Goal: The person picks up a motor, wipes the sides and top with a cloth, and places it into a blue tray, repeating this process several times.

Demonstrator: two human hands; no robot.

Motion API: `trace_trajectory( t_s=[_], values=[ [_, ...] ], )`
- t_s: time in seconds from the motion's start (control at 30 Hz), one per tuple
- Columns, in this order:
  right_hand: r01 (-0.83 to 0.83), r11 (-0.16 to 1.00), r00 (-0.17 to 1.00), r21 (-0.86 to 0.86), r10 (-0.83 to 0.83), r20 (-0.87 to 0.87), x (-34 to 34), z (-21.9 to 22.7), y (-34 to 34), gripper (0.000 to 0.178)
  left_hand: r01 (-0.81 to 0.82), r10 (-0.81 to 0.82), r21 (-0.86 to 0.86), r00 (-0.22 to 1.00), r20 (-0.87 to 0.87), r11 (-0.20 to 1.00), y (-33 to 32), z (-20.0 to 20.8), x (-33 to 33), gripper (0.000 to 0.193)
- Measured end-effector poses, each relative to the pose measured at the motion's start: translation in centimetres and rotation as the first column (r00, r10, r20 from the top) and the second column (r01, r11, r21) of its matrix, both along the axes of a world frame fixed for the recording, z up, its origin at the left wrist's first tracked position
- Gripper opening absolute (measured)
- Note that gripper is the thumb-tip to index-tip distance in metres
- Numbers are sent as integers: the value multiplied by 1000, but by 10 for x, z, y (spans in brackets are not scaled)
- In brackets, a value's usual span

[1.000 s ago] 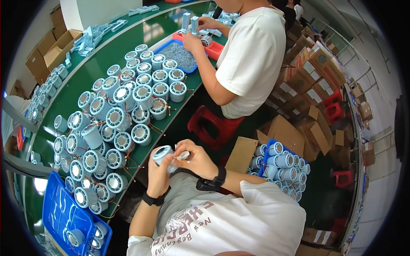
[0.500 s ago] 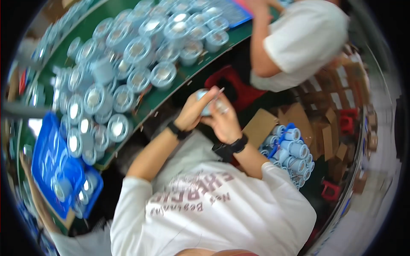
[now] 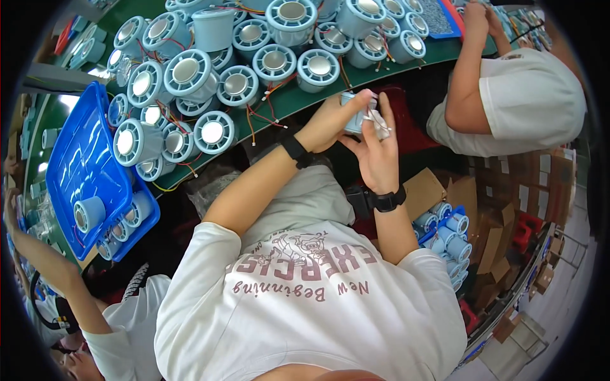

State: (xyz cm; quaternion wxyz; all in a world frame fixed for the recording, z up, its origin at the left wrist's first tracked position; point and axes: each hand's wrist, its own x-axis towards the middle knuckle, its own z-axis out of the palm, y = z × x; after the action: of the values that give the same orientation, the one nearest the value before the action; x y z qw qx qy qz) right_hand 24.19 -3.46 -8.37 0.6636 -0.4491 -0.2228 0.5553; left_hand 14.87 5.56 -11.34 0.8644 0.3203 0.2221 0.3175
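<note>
Between my two hands, beyond my lap at the table's front edge, is a light-blue plastic housing (image 3: 354, 123), partly covered by my fingers. My left hand (image 3: 333, 122) grips it from the left, with the thumb lying over its top. From below and to the right, my right hand (image 3: 377, 154) closes round it. A crumpled-looking whitish piece (image 3: 381, 126) and thin reddish wires show beside my right fingers; their exact kind is unclear. Nearest to my hands on the table stands another light-blue round housing (image 3: 318, 67) with a silver disc in its ribbed face.
Several similar housings with loose wires crowd the green table (image 3: 305, 100). Blue trays (image 3: 89, 162) stand at the left, some housings in them. At right, a co-worker's sleeve (image 3: 508, 95) is close; cardboard boxes (image 3: 424, 192) and stacked housings (image 3: 454, 247) lie behind. Another person's arm (image 3: 47, 260) reaches in at left.
The head view has shifted, so the table, the trays and the co-worker sit differently in it. My hands, still together round the housing, appear farther right and higher.
</note>
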Motion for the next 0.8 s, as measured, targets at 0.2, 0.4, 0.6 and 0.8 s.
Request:
trace_trajectory(
  t_s=[0.2, 0.4, 0.6, 0.8],
  values=[
    [177, 963, 594, 201, -267, 759, 6, -8, -4, 32, 23, -23, 14, 1000, 7, 1000, -1, 0, 3, 45],
    [-15, 964, 44, 264, -263, 964, 5, 18, 0, 15, 52, -53, -91, 999, -5, 994, 0, 1, 3, 51],
    [119, 993, 447, 22, -73, 892, 19, 6, 2, 22, 5, -3, -39, 999, 52, 999, 0, -6, 9, 43],
    [-135, 969, 986, -205, 153, 73, 26, -5, 3, 36, -15, 14, 25, 999, 51, 1000, 1, -14, 7, 36]
  ],
)
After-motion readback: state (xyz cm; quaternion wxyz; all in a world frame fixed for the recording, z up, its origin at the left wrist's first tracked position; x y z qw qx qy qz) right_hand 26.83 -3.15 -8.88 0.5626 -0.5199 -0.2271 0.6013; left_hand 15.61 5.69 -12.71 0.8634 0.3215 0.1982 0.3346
